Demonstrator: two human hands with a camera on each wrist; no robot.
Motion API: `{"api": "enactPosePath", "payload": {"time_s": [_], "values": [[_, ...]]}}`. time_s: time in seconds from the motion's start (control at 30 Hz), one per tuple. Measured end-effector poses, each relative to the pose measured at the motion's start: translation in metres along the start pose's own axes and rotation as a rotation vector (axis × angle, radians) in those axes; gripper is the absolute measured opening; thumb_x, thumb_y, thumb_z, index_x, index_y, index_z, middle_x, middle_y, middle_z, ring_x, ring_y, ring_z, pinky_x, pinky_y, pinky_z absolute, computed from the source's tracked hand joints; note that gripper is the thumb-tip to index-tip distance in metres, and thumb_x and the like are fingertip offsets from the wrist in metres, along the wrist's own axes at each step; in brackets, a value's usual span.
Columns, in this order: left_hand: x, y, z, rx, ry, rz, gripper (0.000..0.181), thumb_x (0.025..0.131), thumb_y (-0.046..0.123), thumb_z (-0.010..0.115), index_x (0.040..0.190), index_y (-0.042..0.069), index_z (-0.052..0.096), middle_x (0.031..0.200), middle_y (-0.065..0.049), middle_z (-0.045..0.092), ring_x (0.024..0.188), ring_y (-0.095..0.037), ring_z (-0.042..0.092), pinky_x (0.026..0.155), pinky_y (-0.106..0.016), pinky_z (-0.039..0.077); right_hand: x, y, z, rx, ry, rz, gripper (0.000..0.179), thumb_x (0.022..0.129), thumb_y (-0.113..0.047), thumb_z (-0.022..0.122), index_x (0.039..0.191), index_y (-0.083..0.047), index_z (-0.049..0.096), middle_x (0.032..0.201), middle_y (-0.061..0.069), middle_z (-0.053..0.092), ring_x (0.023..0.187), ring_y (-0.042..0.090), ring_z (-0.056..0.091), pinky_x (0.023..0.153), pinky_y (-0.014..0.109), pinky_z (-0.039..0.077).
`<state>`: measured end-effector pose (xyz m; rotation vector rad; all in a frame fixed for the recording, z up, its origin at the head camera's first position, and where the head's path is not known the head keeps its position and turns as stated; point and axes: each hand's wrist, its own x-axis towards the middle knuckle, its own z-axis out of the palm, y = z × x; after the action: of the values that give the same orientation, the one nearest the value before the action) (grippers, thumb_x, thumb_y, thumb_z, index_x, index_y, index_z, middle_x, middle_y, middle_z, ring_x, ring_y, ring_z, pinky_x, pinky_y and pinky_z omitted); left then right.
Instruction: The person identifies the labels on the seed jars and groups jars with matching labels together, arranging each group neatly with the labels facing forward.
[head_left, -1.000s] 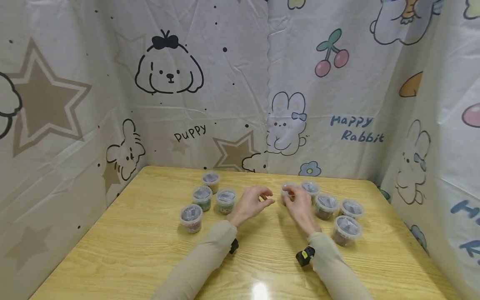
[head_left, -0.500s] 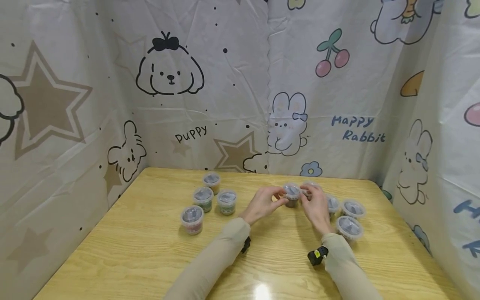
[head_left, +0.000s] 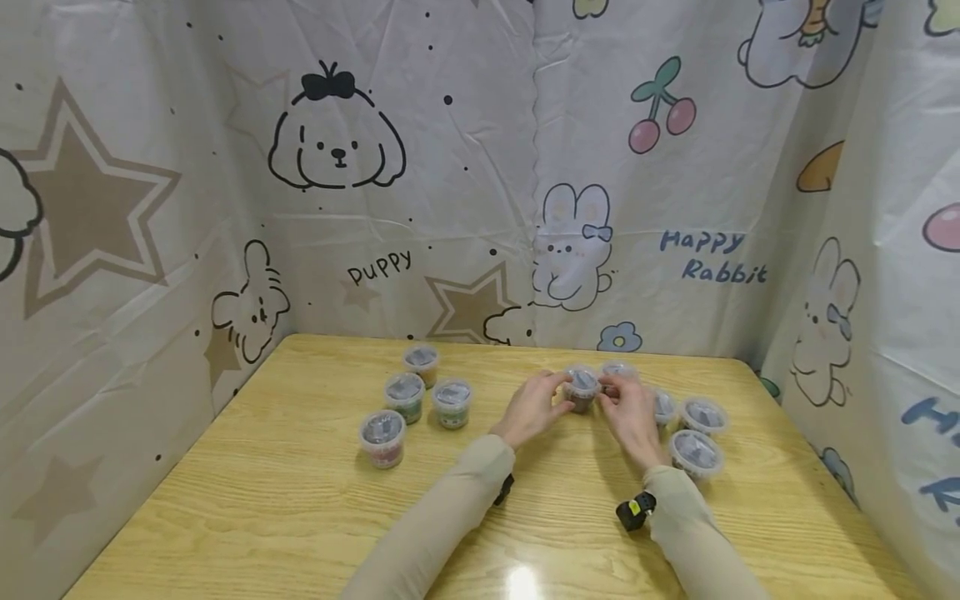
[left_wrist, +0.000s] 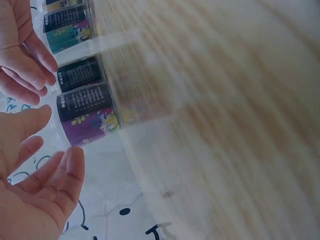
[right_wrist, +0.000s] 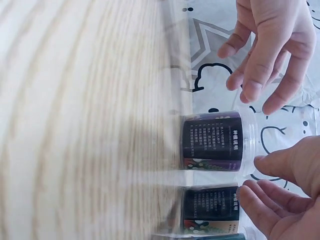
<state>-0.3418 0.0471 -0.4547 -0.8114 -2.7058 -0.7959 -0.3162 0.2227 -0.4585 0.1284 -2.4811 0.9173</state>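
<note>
A small clear-lidded plastic tub (head_left: 581,390) with a purple and black label stands at the back of the table, between the two hands. My left hand (head_left: 533,410) is at its left side, fingers spread and gently bent, fingertips close to the lid rim in the left wrist view. On the other side is my right hand (head_left: 630,417), its thumb right at the lid edge in the right wrist view. The right fingers extend beside a neighbouring tub (right_wrist: 211,210) with a black label. Neither hand wraps around a tub.
Several similar tubs stand at the left, including a reddish one (head_left: 383,437) and a green one (head_left: 452,403). More tubs, among them a front one (head_left: 696,454), stand close to the right hand. A printed cloth (head_left: 450,208) hangs behind the wooden table (head_left: 300,517).
My left hand has moved right, up to the tub at the back. My right hand has shifted from over that tub to its right side, now partly covering neighbouring tubs.
</note>
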Motion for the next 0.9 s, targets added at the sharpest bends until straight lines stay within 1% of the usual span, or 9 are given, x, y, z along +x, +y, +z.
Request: {"api": "enactPosePath", "payload": {"time_s": [0.07, 0.17, 0.27, 0.4, 0.57, 0.67, 0.8, 0.83, 0.9], "values": [[0.0, 0.0, 0.001, 0.029, 0.002, -0.014, 0.046, 0.089, 0.024, 0.074, 0.132, 0.014, 0.06, 0.126, -0.008, 0.064, 0.107, -0.019, 0.064, 0.088, -0.028, 0.055, 0.0, -0.001, 0.001, -0.01, -0.024, 0.009, 0.025, 0.087, 0.002, 0.068, 0.112, 0.004, 0.069, 0.104, 0.025, 0.07, 0.091, 0.035, 0.071, 0.079, 0.046, 0.059], [0.0, -0.001, 0.003, 0.056, -0.02, -0.026, 0.051, 0.088, 0.023, 0.074, 0.136, 0.015, 0.057, 0.132, -0.009, 0.061, 0.115, -0.021, 0.062, 0.096, -0.033, 0.054, 0.0, -0.002, 0.003, -0.026, -0.037, 0.014, 0.025, 0.088, 0.001, 0.068, 0.112, 0.003, 0.069, 0.106, 0.024, 0.071, 0.093, 0.035, 0.071, 0.08, 0.046, 0.059], [0.001, -0.002, 0.004, 0.05, -0.045, -0.04, 0.054, 0.088, 0.022, 0.074, 0.138, 0.016, 0.055, 0.135, -0.009, 0.058, 0.118, -0.022, 0.06, 0.098, -0.035, 0.052, 0.001, -0.002, 0.005, -0.025, -0.051, 0.012, 0.025, 0.088, 0.0, 0.068, 0.113, 0.003, 0.07, 0.106, 0.023, 0.071, 0.094, 0.035, 0.071, 0.081, 0.046, 0.059], [0.002, -0.004, 0.004, 0.025, -0.051, -0.056, 0.048, 0.088, 0.021, 0.074, 0.133, 0.017, 0.058, 0.134, -0.008, 0.058, 0.118, -0.022, 0.06, 0.1, -0.035, 0.052, 0.001, -0.003, 0.007, -0.005, -0.08, 0.013, 0.026, 0.088, -0.001, 0.068, 0.114, 0.003, 0.069, 0.105, 0.023, 0.072, 0.095, 0.035, 0.07, 0.082, 0.047, 0.058], [0.004, -0.005, 0.004, 0.001, -0.051, -0.072, 0.03, 0.088, 0.02, 0.074, 0.115, 0.017, 0.061, 0.125, -0.006, 0.062, 0.111, -0.019, 0.061, 0.094, -0.032, 0.053, -0.001, -0.004, 0.009, 0.037, -0.154, 0.008, 0.026, 0.086, 0.001, 0.068, 0.112, 0.001, 0.069, 0.108, 0.023, 0.071, 0.102, 0.037, 0.068, 0.086, 0.05, 0.056], [0.005, -0.006, 0.003, -0.008, -0.048, -0.067, 0.021, 0.089, 0.021, 0.073, 0.106, 0.017, 0.061, 0.117, -0.004, 0.064, 0.105, -0.016, 0.06, 0.088, -0.029, 0.053, -0.001, -0.004, 0.01, 0.057, -0.186, 0.012, 0.023, 0.086, 0.0, 0.069, 0.109, -0.002, 0.069, 0.107, 0.021, 0.072, 0.101, 0.035, 0.068, 0.083, 0.049, 0.056], [0.005, -0.008, -0.001, -0.027, -0.042, -0.04, 0.014, 0.09, 0.02, 0.071, 0.097, 0.015, 0.06, 0.111, -0.004, 0.066, 0.099, -0.015, 0.059, 0.082, -0.026, 0.051, 0.001, -0.005, 0.012, 0.06, -0.197, -0.019, 0.018, 0.085, -0.002, 0.073, 0.102, -0.004, 0.067, 0.108, 0.02, 0.071, 0.101, 0.037, 0.068, 0.085, 0.05, 0.056], [0.005, -0.009, -0.002, -0.031, -0.04, -0.029, 0.014, 0.09, 0.02, 0.072, 0.096, 0.014, 0.06, 0.11, -0.004, 0.066, 0.096, -0.015, 0.059, 0.08, -0.025, 0.05, 0.001, -0.005, 0.013, 0.056, -0.196, -0.029, 0.017, 0.084, -0.003, 0.074, 0.1, -0.004, 0.067, 0.109, 0.02, 0.071, 0.104, 0.038, 0.067, 0.088, 0.051, 0.055], [0.004, -0.011, -0.004, -0.052, -0.04, -0.004, 0.014, 0.09, 0.019, 0.072, 0.095, 0.014, 0.061, 0.108, -0.004, 0.066, 0.096, -0.015, 0.059, 0.079, -0.023, 0.049, 0.001, -0.006, 0.013, 0.053, -0.196, -0.044, 0.018, 0.083, -0.004, 0.076, 0.097, -0.004, 0.066, 0.11, 0.02, 0.07, 0.106, 0.04, 0.067, 0.089, 0.051, 0.055]]}}
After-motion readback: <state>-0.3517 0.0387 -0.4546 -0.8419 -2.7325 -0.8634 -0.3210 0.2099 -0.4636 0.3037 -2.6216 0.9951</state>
